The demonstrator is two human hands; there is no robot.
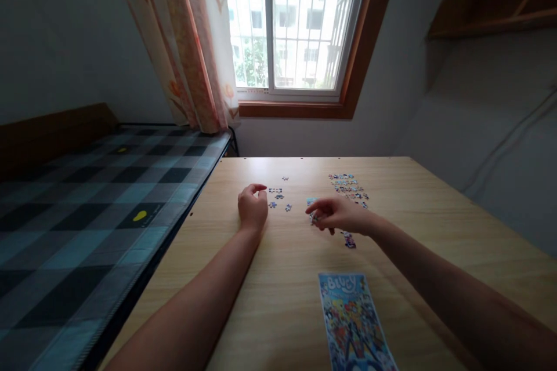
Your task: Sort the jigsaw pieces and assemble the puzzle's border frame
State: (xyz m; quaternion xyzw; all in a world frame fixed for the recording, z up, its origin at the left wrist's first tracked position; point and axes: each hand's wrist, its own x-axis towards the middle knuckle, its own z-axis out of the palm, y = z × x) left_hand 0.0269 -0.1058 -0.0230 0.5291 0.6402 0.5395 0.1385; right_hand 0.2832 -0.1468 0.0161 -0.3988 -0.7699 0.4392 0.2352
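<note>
My left hand (253, 207) rests on the table, its fingers curled in; anything inside them is hidden. Just to its right lie several loose jigsaw puzzle pieces (279, 196). My right hand (339, 214) is over the middle of the table, palm down, with index finger and thumb bent around a small puzzle piece (313, 218). Past those fingertips shows a light blue bit of puzzle (312, 201), partly covered by the hand. Below the right hand is a dark, colourful joined strip of puzzle (348, 240).
More puzzle pieces (347, 184) are spread in a group beyond my right hand. A printed picture sheet (354, 319) lies near me on the wooden table (270, 295). A bed with a checked cover (108, 203) stands at left, and a window (296, 23) is ahead.
</note>
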